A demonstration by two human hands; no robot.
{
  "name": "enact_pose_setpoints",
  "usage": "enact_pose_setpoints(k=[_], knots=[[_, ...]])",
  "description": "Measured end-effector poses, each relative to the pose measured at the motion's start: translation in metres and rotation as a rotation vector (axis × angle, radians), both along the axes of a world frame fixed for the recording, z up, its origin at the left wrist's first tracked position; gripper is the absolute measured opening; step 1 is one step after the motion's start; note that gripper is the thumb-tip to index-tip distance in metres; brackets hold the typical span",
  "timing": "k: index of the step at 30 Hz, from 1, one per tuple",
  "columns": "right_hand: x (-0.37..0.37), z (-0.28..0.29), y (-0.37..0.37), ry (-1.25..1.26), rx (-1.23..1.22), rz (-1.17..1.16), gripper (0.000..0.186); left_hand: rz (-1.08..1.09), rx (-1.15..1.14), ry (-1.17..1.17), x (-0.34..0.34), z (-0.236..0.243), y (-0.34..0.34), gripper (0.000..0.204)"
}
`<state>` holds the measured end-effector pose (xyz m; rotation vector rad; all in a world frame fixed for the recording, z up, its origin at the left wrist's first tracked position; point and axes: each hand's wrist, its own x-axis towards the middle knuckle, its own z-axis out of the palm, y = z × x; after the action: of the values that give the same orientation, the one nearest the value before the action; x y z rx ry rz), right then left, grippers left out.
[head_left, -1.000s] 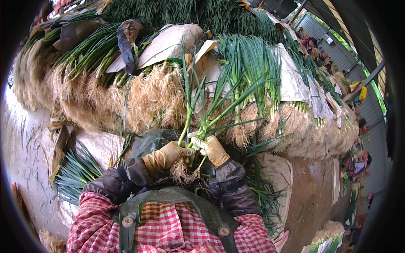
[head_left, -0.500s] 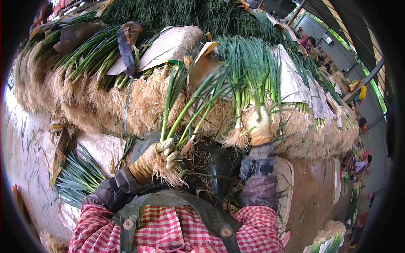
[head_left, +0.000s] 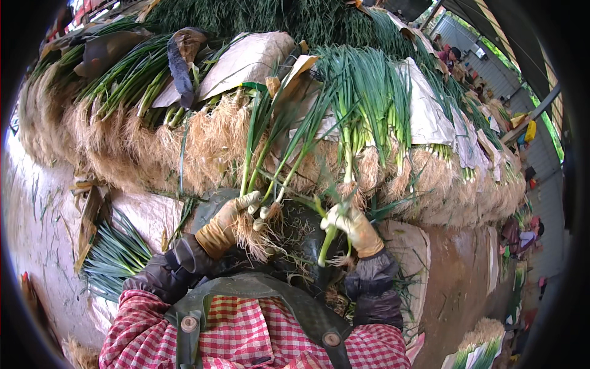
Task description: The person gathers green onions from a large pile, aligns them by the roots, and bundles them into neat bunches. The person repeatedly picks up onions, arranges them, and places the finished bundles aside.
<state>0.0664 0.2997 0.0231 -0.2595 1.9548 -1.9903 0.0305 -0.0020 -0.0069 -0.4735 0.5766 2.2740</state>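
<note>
My left hand point(head_left: 228, 218), in a tan glove with a dark sleeve cover, grips a small bunch of green onions point(head_left: 270, 154) near their pale, hairy roots; the leaves fan up and away from me. My right hand point(head_left: 349, 225), gloved the same way, is closed on one or two separate onion stalks point(head_left: 329, 237) with the roots hanging below the fist. Both hands are just above my lap, a hand's width apart, in front of a long heap of onions point(head_left: 203, 141).
The heap of rooted green onions point(head_left: 369, 98) runs across the view, with pale sacking and cardboard point(head_left: 246, 58) laid on it. A loose sheaf of green leaves point(head_left: 117, 252) lies at my left. Other people point(head_left: 453, 55) sit far right beside more bundles point(head_left: 482, 347).
My right hand left the left hand's bunch, reached up to the heap, and has come back down holding a stalk or two. The left hand's bunch stayed nearly in place.
</note>
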Motion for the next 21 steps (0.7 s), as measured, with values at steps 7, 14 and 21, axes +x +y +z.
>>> enact_pose_setpoints(k=[7, 14, 21], knots=[[-0.089, -0.039, -0.092, 0.078, 0.846, -0.403, 0.037, -0.324, 0.094, 0.289, 0.014, 0.009, 0.009, 0.038], [-0.137, -0.035, -0.046, 0.031, -0.033, -1.001, 0.032, -0.246, 0.204, 0.411, 0.012, 0.015, -0.015, 0.032], [-0.106, -0.089, -0.08, -0.063, -0.025, -0.154, 0.021, -0.182, -0.044, 0.372, 0.003, 0.008, -0.009, 0.029]])
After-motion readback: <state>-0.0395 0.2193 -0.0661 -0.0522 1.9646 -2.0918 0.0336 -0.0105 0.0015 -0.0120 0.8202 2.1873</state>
